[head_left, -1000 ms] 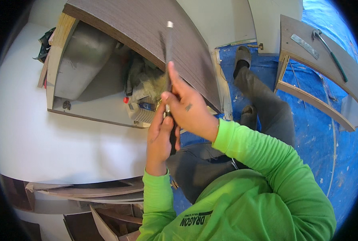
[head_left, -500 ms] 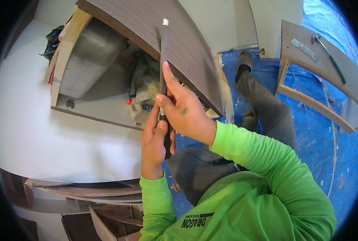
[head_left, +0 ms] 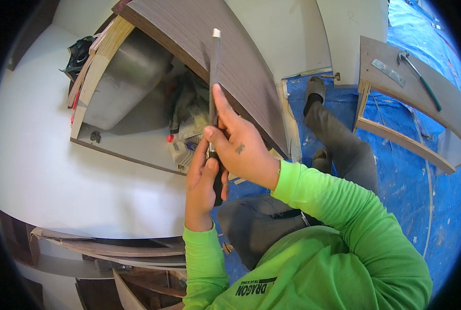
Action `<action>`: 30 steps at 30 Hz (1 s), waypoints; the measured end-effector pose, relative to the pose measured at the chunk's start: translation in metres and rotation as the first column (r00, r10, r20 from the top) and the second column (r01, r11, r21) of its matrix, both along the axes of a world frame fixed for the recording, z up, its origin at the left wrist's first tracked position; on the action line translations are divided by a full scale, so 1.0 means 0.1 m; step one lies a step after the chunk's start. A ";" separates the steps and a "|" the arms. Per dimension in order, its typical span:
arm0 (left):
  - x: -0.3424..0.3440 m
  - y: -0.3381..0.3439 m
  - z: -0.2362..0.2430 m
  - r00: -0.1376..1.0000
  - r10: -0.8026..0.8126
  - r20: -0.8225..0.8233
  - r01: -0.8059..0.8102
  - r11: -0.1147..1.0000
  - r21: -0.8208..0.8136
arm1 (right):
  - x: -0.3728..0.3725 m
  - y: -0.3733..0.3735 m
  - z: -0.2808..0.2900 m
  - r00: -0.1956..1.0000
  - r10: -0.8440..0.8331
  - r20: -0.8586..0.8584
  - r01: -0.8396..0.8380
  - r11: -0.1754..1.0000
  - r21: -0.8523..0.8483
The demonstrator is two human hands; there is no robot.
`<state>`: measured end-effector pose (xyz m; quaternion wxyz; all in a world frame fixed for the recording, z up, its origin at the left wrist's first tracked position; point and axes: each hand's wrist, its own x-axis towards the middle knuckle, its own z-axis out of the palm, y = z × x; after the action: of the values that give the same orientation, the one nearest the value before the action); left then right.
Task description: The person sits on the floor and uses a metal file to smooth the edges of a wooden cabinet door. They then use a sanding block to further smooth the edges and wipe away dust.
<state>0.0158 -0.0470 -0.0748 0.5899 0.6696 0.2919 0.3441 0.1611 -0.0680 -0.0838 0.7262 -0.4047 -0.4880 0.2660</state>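
Scene is evenly and brightly lit with soft shadows only, mild glare is seen on the white panel (head_left: pixel 39 155), straight edges are bent by fisheye distortion toward a black vignetted rim, and the centre is rendered sharp.

The long tool (head_left: pixel 215 72) at upper centre has a dull grey metal shaft. Behind it, the cabinet panel (head_left: pixel 230 57) shows matt dark wood-grain laminate. The floor sheet (head_left: pixel 406 170) at right is crinkled, glossy blue plastic.
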 end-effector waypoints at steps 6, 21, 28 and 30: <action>0.15 0.17 0.09 0.999 -0.029 -0.013 0.029 0.999 0.013 | 0.11 0.28 -0.03 0.994 -0.102 -0.034 0.105 0.991 0.078; 0.62 0.70 1.08 0.842 0.540 -0.002 0.266 -0.412 0.871 | 1.25 -0.95 -1.43 0.935 -0.095 -0.341 -0.031 0.938 -0.345; 0.89 0.85 1.55 0.830 0.459 -0.316 0.544 -0.542 0.641 | 1.29 -1.61 -2.65 0.846 -0.091 -0.525 -0.304 0.725 -0.617; 0.92 0.90 1.43 0.831 0.423 -0.362 0.553 -0.551 0.625 | 1.30 -1.59 -2.57 0.846 -0.041 -0.532 -0.321 0.758 -0.568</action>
<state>0.1076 0.0428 0.0677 -0.4128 0.8944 -0.0820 0.1516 0.2912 -0.2265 -0.3411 0.6251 -0.5008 -0.1866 0.5689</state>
